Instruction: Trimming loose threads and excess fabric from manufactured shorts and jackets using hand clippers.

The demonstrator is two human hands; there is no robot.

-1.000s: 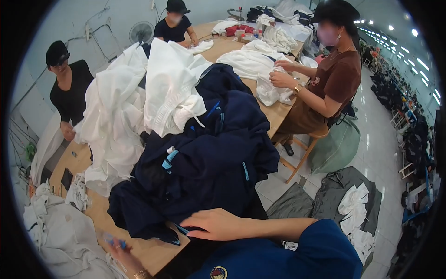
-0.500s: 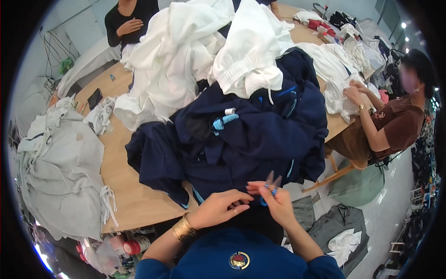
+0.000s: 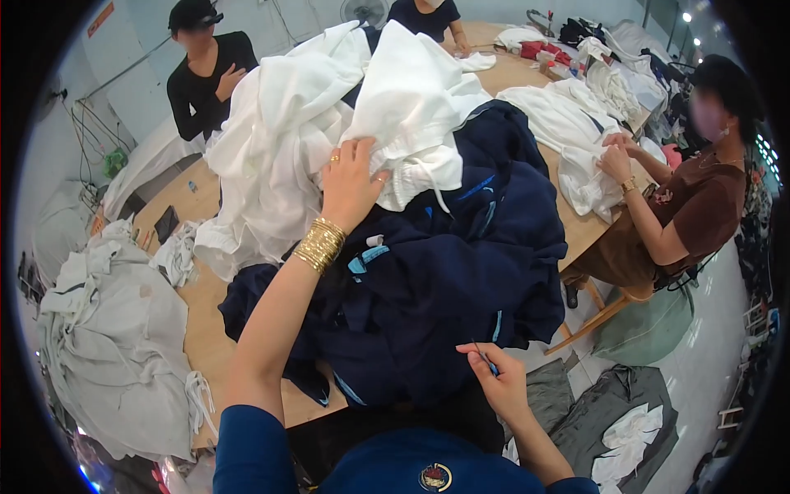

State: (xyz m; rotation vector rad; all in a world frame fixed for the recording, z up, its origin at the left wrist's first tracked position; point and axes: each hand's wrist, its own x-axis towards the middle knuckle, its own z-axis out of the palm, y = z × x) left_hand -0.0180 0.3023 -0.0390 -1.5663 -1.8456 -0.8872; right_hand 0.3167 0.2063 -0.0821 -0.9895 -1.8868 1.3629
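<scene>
My left hand (image 3: 352,183) is stretched far forward, its fingers and thumb closed on the gathered waistband of white drawstring pants (image 3: 411,99). The pants lie on top of a heap of navy garments (image 3: 428,296) with light blue trim. Close to my body, my right hand (image 3: 502,385) is closed around small thread snips (image 3: 487,362) with blue handles. Their tips point up and away from me, over the near edge of the navy heap. More white garments (image 3: 280,140) are piled just left of my left hand.
The heap stands on a wooden table (image 3: 206,329). Grey garments (image 3: 115,346) hang over its left edge. A co-worker (image 3: 699,189) at the right handles white clothing (image 3: 576,156); two people (image 3: 210,82) stand at the far side. Dark clothes (image 3: 609,412) lie on the floor.
My left hand has moved from near my right hand forward to the white pants and taken hold of them. My right hand stays near my body with the snips, now turned.
</scene>
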